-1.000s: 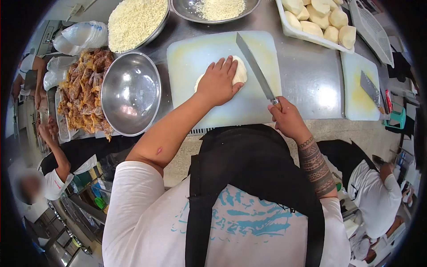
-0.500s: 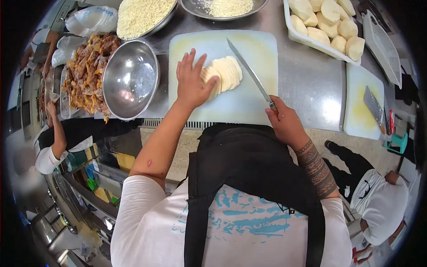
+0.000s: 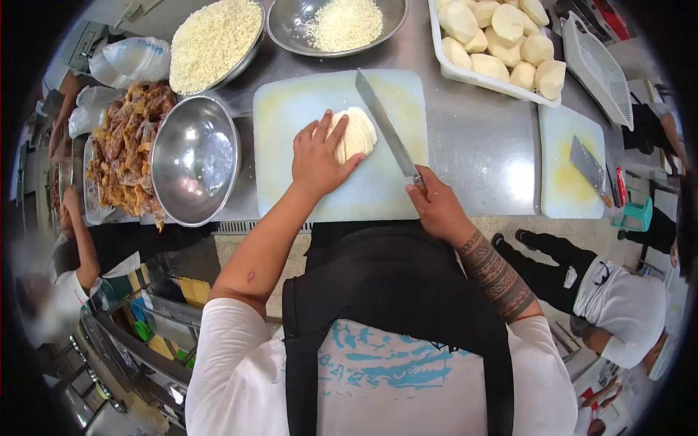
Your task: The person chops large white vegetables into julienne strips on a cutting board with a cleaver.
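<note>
A sliced pale vegetable [image 3: 358,135] lies in a compact stack on the white cutting board [image 3: 291,211]. My left hand [image 3: 320,154] rests on its left side with the fingers spread, partly covering the slices. In my right hand [image 3: 438,203] is the handle of a long knife [image 3: 387,127], whose blade slants up and left over the board, just right of the stack. Blade and slices look apart. An empty metal bowl [image 3: 195,161] stands left of the board.
Chopped pale pieces fill one bowl [image 3: 217,47] and partly fill another [image 3: 337,52]. Peeled vegetables lie in a white tray [image 3: 491,78]. Marinated meat [image 3: 131,145] is at left. A second board [image 3: 563,192] carries a cleaver [image 3: 587,166]. Other people stand at both sides.
The fanned slices are now gathered into a tighter stack under my left hand. The knife blade has turned more broadside to view. The whole view has shifted somewhat.
</note>
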A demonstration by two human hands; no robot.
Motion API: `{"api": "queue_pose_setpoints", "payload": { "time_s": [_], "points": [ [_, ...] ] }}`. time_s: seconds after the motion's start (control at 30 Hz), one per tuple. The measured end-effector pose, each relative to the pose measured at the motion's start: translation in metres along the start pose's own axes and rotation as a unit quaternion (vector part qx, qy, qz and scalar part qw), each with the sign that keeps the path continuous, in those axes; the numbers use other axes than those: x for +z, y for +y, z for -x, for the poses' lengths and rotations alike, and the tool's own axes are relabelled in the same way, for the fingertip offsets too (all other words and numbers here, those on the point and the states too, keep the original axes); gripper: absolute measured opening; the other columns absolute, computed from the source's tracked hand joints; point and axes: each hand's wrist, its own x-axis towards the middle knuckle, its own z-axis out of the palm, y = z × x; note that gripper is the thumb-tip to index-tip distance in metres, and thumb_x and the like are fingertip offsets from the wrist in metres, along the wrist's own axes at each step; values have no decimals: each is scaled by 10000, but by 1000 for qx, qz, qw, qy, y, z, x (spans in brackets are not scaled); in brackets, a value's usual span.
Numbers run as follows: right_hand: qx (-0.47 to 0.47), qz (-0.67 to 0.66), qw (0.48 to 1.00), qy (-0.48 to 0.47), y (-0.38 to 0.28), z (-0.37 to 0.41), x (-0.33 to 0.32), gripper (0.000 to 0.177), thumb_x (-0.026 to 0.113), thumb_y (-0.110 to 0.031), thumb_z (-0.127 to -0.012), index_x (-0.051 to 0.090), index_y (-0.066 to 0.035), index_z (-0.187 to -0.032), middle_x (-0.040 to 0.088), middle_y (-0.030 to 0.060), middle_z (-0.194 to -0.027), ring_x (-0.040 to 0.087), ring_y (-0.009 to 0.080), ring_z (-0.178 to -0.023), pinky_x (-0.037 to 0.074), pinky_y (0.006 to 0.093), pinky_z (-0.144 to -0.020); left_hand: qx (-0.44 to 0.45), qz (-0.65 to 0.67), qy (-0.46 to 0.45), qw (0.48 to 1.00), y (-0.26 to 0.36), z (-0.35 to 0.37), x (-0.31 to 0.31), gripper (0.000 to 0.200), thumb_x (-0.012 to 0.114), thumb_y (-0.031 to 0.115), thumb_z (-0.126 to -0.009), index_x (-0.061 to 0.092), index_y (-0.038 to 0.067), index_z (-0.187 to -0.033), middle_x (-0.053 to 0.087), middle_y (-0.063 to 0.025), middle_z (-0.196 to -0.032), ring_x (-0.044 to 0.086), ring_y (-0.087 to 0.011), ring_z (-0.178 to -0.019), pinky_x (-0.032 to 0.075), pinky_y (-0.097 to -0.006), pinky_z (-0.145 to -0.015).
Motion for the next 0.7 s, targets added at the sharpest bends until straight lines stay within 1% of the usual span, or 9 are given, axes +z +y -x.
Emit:
{"api": "queue_pose_setpoints", "payload": {
  "time_s": [0.13, 0.2, 0.23, 0.27, 0.3, 0.33, 0.43, 0.53, 0.7],
  "points": [
    [51, -32, 998, 22, 7, -1, 9, 366, 607, -228, -1080, 559, 12, -1353, 676, 194, -834, 670, 352, -749, 533, 459, -734, -10, -18, -60, 998, 1, -11, -10, 793, 696, 605, -939, 526, 175, -1583, 449, -205, -1642, 414, -462, -1478, 267, -634, -1220],
    [91, -58, 994, 27, 11, 0, 17, 333, 600, -225, -1088, 561, -14, -1343, 643, 134, -782, 640, 257, -663, 532, 417, -652, -3, -40, -71, 997, 4, -20, -16, 781, 656, 610, -968, 501, 179, -1600, 414, -212, -1665, 351, -480, -1528, 211, -677, -1240],
    [96, -62, 993, 31, 3, 1, 20, 333, 600, -225, -1088, 561, -14, -1343, 643, 134, -782, 640, 257, -663, 532, 417, -652, 22, -21, -69, 997, 2, -28, -16, 777, 630, 615, -983, 484, 179, -1610, 391, -216, -1678, 306, -489, -1552, 177, -702, -1241],
    [122, -100, 987, 42, -6, 4, 21, 312, 596, -222, -1092, 567, -21, -1329, 618, 103, -762, 615, 209, -630, 519, 388, -608, 48, -2, -69, 996, 0, -35, -18, 774, 603, 620, -999, 468, 179, -1620, 369, -220, -1691, 261, -498, -1575, 143, -727, -1243],
    [149, -138, 978, 52, -13, 6, 24, 291, 593, -220, -1096, 572, -28, -1314, 593, 71, -743, 589, 160, -598, 507, 359, -564, 46, 6, -76, 996, -3, -40, -21, 727, 600, 581, -1016, 489, 169, -1605, 362, -220, -1695, 270, -502, -1570, 151, -714, -1250],
    [154, -143, 976, 55, -14, 7, 29, 291, 593, -220, -1096, 572, -28, -1314, 593, 71, -743, 589, 160, -598, 507, 359, -564, 51, 7, -82, 995, -11, -38, -23, 727, 600, 581, -1016, 489, 169, -1605, 362, -220, -1695, 270, -502, -1570, 151, -714, -1250],
    [135, -104, 981, 92, -14, 8, 39, 319, 577, -232, -1109, 555, -19, -1346, 538, 10, -716, 529, 93, -551, 488, 290, -500, 24, 74, -60, 995, -41, -29, -27, 621, 596, 470, -1052, 526, 140, -1574, 341, -229, -1704, 259, -514, -1572, 173, -679, -1260],
    [102, -110, 982, 111, 1, 6, 48, 331, 578, -230, -1108, 554, -19, -1362, 537, 8, -720, 533, 88, -577, 483, 286, -503, -18, 152, -47, 987, -62, -3, -17, 656, 562, 515, -1053, 528, 117, -1574, 347, -280, -1684, 253, -551, -1560, 155, -700, -1249],
    [92, -40, 989, 111, -15, 7, 48, 354, 582, -222, -1105, 554, -11, -1387, 553, 19, -734, 553, 99, -623, 493, 315, -539, -2, 130, -29, 991, -41, 13, -7, 679, 578, 509, -1045, 485, 139, -1607, 313, -280, -1699, 266, -543, -1558, 182, -683, -1251]
  ]
}}
